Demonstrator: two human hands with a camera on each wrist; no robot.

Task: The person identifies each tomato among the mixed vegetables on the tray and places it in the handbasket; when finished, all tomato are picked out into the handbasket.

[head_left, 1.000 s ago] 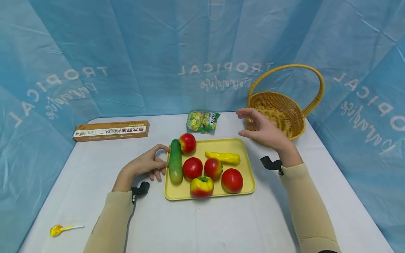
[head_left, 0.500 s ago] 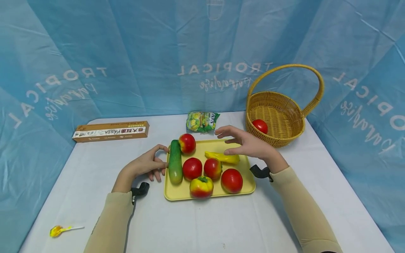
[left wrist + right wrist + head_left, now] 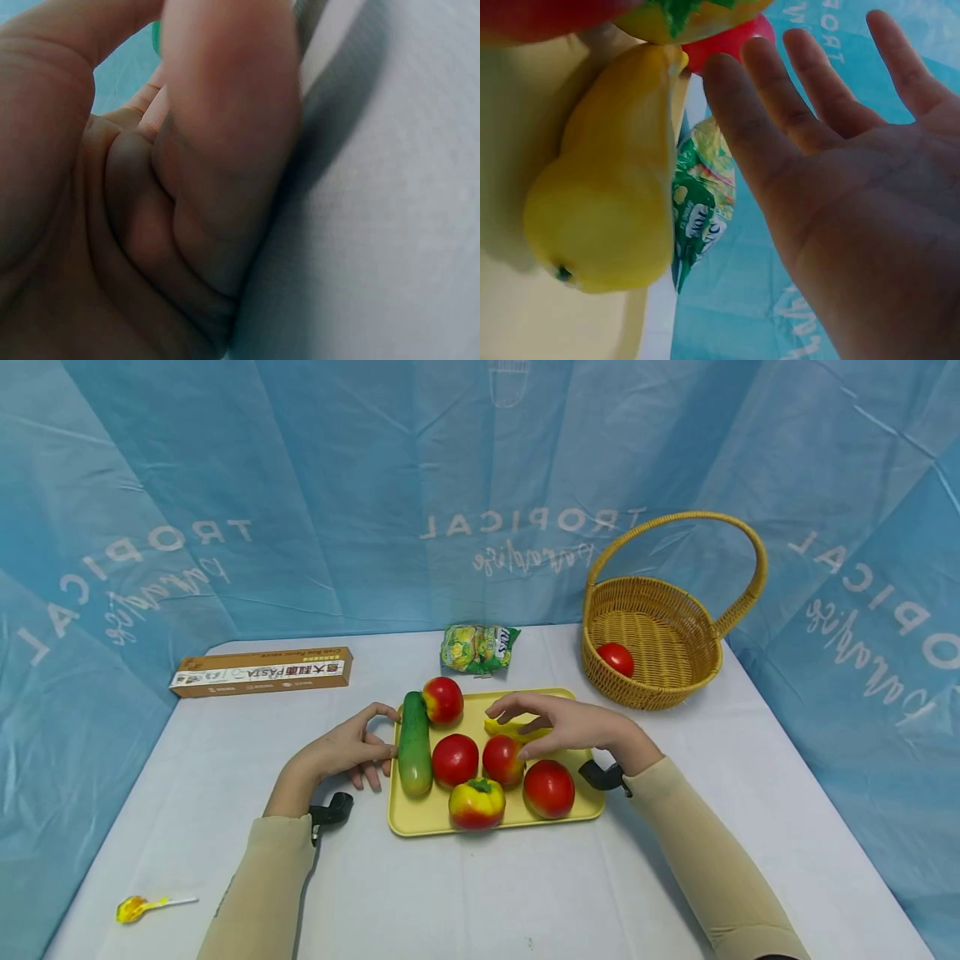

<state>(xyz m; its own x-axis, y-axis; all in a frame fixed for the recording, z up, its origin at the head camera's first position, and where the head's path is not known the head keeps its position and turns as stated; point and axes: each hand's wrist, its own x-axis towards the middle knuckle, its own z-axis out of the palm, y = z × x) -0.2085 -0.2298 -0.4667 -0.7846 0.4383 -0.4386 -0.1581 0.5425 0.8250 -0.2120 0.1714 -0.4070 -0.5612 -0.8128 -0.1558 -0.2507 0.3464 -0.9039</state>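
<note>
Two bare hands reach in from the near side, both in tan sleeves (image 3: 258, 885). The left hand (image 3: 347, 750) is at the left edge of a yellow tray (image 3: 420, 820). Its fingers are bent, with the thumb and pointing finger held apart, and the tips are at the tray's rim. I cannot tell how hard they press. The right hand (image 3: 576, 725) is over the right part of the tray. Its fingers are spread, and they hold nothing.

Just below the right hand lies a yellow squash (image 3: 611, 199). It is on the far right part of the tray. A green cucumber (image 3: 415, 747) lies along the tray's left side, touching a red and yellow fruit (image 3: 444, 700) at its far end. In the middle are a red ball-shaped fruit (image 3: 455, 761) and a red-orange one (image 3: 501, 762). Nearer are a yellow and red one (image 3: 477, 806) and a big red one (image 3: 549, 790).

Far right stands a basket (image 3: 637, 691) with a tall handle and one red fruit (image 3: 617, 658) inside. A green snack bag (image 3: 478, 648) lies behind the tray. Far left is a long pasta box (image 3: 262, 672). Near left is a lollipop (image 3: 133, 909).
</note>
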